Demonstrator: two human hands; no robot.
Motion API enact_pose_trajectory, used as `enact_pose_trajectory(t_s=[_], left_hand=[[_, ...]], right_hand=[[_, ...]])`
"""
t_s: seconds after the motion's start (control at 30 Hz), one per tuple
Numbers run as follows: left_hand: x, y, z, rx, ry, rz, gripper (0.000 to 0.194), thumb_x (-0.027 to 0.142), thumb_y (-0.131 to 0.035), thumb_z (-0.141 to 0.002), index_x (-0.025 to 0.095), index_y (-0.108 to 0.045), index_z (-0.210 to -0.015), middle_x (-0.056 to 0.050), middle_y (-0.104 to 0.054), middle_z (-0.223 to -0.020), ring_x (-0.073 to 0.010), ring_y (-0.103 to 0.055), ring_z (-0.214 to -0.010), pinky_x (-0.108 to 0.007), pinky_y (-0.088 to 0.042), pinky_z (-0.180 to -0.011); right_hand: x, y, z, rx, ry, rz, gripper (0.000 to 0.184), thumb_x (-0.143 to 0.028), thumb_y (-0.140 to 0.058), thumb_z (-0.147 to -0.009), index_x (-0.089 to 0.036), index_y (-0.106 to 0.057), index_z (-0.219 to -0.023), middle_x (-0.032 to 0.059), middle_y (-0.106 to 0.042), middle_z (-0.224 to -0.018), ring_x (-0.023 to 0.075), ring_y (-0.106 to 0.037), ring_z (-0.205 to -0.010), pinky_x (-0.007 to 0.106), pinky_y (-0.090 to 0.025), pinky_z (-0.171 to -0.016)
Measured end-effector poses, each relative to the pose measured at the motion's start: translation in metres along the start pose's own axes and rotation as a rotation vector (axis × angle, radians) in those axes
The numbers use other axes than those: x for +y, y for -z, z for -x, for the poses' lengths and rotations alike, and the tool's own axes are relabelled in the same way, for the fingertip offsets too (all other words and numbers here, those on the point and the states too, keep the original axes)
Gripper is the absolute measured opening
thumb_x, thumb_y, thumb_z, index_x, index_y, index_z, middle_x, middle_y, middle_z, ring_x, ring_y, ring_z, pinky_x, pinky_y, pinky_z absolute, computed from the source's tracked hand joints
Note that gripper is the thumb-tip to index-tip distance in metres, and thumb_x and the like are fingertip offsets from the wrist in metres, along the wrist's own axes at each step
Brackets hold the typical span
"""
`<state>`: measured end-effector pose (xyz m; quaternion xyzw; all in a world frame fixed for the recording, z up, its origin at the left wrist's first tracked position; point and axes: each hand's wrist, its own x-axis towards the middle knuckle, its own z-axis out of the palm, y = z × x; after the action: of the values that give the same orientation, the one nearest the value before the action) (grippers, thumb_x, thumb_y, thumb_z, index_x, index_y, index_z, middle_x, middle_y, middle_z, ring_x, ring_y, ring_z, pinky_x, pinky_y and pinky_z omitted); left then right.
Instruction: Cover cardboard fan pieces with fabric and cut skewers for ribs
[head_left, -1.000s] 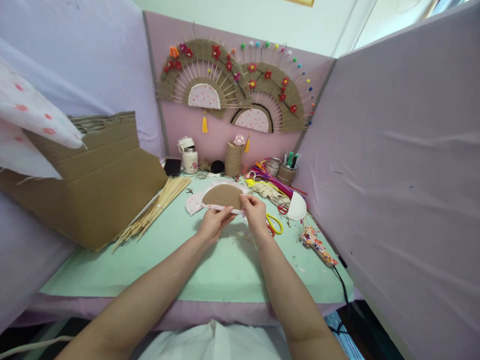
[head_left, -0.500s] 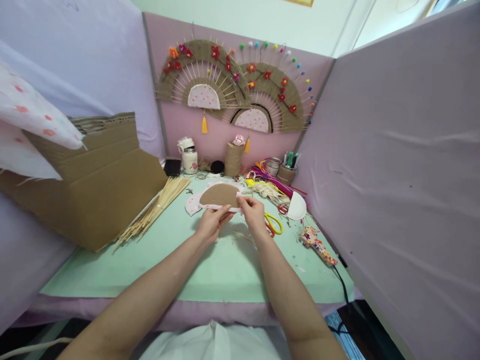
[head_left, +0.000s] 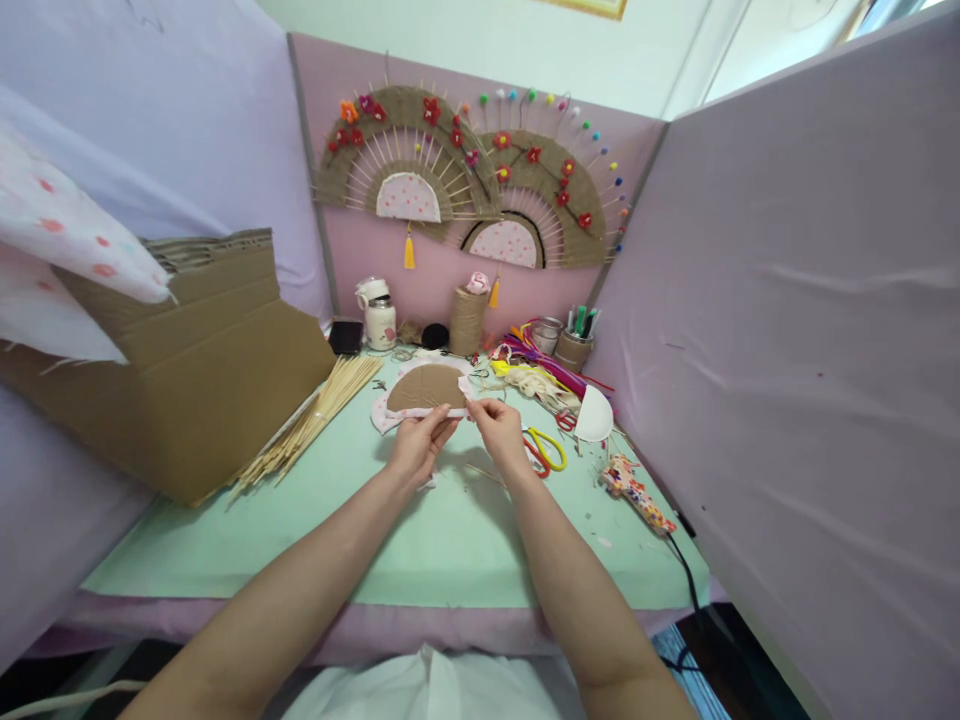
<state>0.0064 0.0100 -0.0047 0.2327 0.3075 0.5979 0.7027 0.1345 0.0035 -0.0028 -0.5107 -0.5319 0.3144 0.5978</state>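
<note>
A brown cardboard half-circle (head_left: 425,386) with a pink fabric edge is held up over the green table (head_left: 420,530) by both hands. My left hand (head_left: 416,445) pinches its lower edge near the middle, fingers closed on it. My right hand (head_left: 499,432) pinches the lower right corner of the same piece. A white dotted fabric piece (head_left: 382,412) lies on the table just behind and below the half-circle.
A bundle of bamboo sticks (head_left: 315,415) and a folded cardboard box (head_left: 202,360) lie to the left. Yellow-handled scissors (head_left: 546,447), a white half-circle (head_left: 594,414), a patterned glue gun (head_left: 634,490), pipe cleaners (head_left: 547,365) and jars sit to the right and back. Two finished fans (head_left: 465,170) hang on the pink wall.
Both hands have moved the cardboard half-circle a little to the left and farther away, tilting it flatter. The right hand's grip has slid toward the piece's right corner.
</note>
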Motion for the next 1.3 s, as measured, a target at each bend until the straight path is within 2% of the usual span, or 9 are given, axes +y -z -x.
enact_pose_trajectory(t_s=[0.17,0.3,0.43,0.57,0.73,0.83,1.0,1.13,1.3], left_hand=[[0.001,-0.001,0.000,0.022,0.037,0.039,0.007,0.006,-0.070,-0.073,0.011,-0.065,-0.076,-0.004,-0.072,-0.074,-0.0105,-0.069,-0.067,-0.020,-0.057,-0.070],[0.005,-0.002,-0.002,0.078,0.072,0.109,0.009,0.002,-0.062,-0.078,0.010,-0.064,-0.074,-0.004,-0.071,-0.068,-0.0094,-0.068,-0.062,-0.017,-0.057,-0.065],[0.005,-0.002,-0.002,0.076,0.066,0.122,0.011,0.002,-0.060,-0.079,0.010,-0.064,-0.074,-0.004,-0.071,-0.067,-0.0093,-0.067,-0.061,-0.017,-0.057,-0.064],[0.003,-0.001,-0.001,0.066,0.074,0.108,0.008,0.003,-0.063,-0.078,0.009,-0.064,-0.074,-0.004,-0.071,-0.068,-0.0091,-0.067,-0.062,-0.017,-0.057,-0.064],[0.005,-0.001,-0.002,0.073,0.065,0.102,0.007,0.005,-0.066,-0.076,0.011,-0.064,-0.075,-0.003,-0.071,-0.069,-0.0089,-0.067,-0.063,-0.017,-0.057,-0.066],[0.006,-0.002,-0.001,0.074,0.083,0.095,0.007,0.005,-0.064,-0.077,0.011,-0.064,-0.075,-0.004,-0.071,-0.069,-0.0092,-0.067,-0.063,-0.016,-0.056,-0.065],[0.005,-0.006,0.007,0.003,0.065,-0.011,0.009,0.006,-0.069,-0.074,0.012,-0.063,-0.077,-0.002,-0.071,-0.069,-0.0097,-0.067,-0.063,-0.018,-0.056,-0.064],[0.004,-0.008,0.011,-0.038,0.038,-0.085,0.014,0.010,-0.073,-0.070,0.013,-0.063,-0.079,-0.002,-0.071,-0.073,-0.0096,-0.067,-0.066,-0.018,-0.055,-0.068],[0.005,-0.008,0.009,-0.032,0.017,-0.100,0.015,0.013,-0.075,-0.068,0.013,-0.064,-0.078,-0.002,-0.071,-0.075,-0.0096,-0.067,-0.068,-0.019,-0.055,-0.069]], right_hand=[[0.001,-0.001,-0.001,-0.002,-0.057,-0.079,0.043,-0.057,-0.057,-0.075,-0.017,-0.058,-0.058,-0.0016,-0.049,-0.052,0.0113,-0.041,-0.051,0.025,-0.032,-0.051],[0.000,0.001,-0.002,-0.043,-0.113,-0.181,0.048,-0.061,-0.051,-0.078,-0.016,-0.063,-0.067,0.0009,-0.054,-0.059,0.0116,-0.044,-0.052,0.025,-0.033,-0.050],[-0.002,0.001,-0.001,-0.035,-0.064,-0.087,0.037,-0.053,-0.064,-0.071,-0.017,-0.065,-0.065,-0.0001,-0.057,-0.059,0.0109,-0.044,-0.053,0.024,-0.034,-0.052],[-0.002,0.000,0.001,0.001,-0.054,-0.022,0.036,-0.052,-0.064,-0.071,-0.016,-0.066,-0.065,0.0008,-0.060,-0.061,0.0113,-0.045,-0.054,0.024,-0.034,-0.052],[-0.004,0.001,-0.001,-0.057,-0.122,-0.129,0.048,-0.061,-0.055,-0.075,-0.015,-0.067,-0.072,0.0028,-0.060,-0.062,0.0119,-0.046,-0.053,0.025,-0.033,-0.049],[-0.005,0.003,-0.003,-0.050,-0.165,-0.211,0.055,-0.065,-0.048,-0.077,-0.014,-0.068,-0.077,0.0045,-0.061,-0.066,0.0123,-0.048,-0.055,0.024,-0.033,-0.049],[0.000,0.004,-0.004,0.013,-0.083,-0.088,0.045,-0.060,-0.057,-0.073,-0.017,-0.063,-0.065,-0.0021,-0.051,-0.054,0.0110,-0.041,-0.052,0.024,-0.032,-0.051],[0.005,0.004,-0.004,0.040,-0.009,-0.053,0.038,-0.054,-0.061,-0.072,-0.017,-0.063,-0.063,-0.0031,-0.050,-0.055,0.0110,-0.041,-0.054,0.024,-0.033,-0.053],[0.001,0.005,-0.004,0.005,-0.040,-0.058,0.046,-0.060,-0.056,-0.075,-0.019,-0.055,-0.055,-0.0036,-0.046,-0.049,0.0111,-0.038,-0.050,0.024,-0.031,-0.051]])
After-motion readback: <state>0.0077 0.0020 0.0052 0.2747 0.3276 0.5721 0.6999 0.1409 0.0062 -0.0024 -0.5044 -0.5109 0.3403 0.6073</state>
